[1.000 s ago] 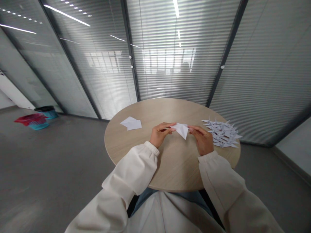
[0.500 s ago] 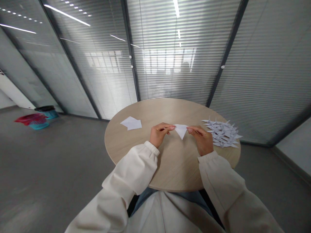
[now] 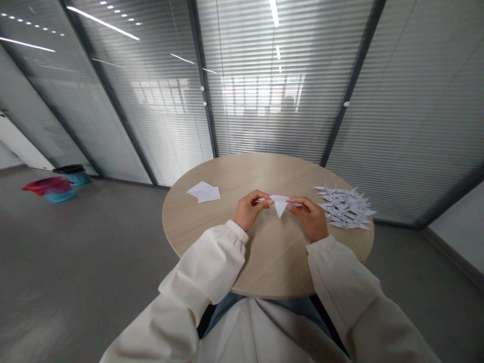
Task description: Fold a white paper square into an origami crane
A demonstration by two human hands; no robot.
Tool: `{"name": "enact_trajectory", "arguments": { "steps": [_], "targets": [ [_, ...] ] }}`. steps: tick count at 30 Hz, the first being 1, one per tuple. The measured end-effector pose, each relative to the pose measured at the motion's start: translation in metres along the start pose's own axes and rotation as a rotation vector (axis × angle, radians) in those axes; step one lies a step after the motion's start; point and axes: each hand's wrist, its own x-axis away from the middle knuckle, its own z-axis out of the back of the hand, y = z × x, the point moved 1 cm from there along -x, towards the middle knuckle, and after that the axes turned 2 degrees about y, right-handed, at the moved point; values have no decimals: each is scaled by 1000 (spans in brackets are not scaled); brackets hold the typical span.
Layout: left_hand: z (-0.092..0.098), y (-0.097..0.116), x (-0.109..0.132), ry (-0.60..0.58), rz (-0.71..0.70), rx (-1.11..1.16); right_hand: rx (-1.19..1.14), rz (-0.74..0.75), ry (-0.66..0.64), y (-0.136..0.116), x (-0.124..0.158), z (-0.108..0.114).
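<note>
Between my two hands is a small folded white paper [image 3: 280, 204], its point hanging down toward me above the table. My left hand [image 3: 251, 209] pinches its left side between thumb and fingers. On the other side my right hand [image 3: 310, 217] pinches the right part, and a narrow tip of paper pokes out past those fingers. Part of the paper is hidden behind the fingertips. Close to the right hand lies a heap of folded white paper cranes [image 3: 347, 207].
Flat white paper sheets [image 3: 204, 192] lie at the left of the round wooden table [image 3: 264, 272]. Beyond the table stands a glass partition with blinds [image 3: 264, 136]. On the floor at far left are a bin with a red liner [image 3: 49, 186] and a bin with a black liner [image 3: 73, 173].
My right hand has shifted slightly left, closer to my left hand. The folded paper has moved a little left, and its side tips now show beyond the fingers.
</note>
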Motion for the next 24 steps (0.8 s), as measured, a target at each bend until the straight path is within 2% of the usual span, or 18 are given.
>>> {"name": "enact_trajectory", "arguments": {
  "steps": [3,11,18,24],
  "targets": [
    [-1,1,0,-2,10,-21,-28,22,-10,0,0,-1],
    [-1,-5,0,-21,-41,-22,-79,-65,14,2,-2,-1],
    [-1,-3,3,-61,-72,-232,-82,-75,-3,10,-3,-1],
    [-1,-1,3,-57,-100,-261,-45,-102,-57,9,-2,-1]
  ]
}}
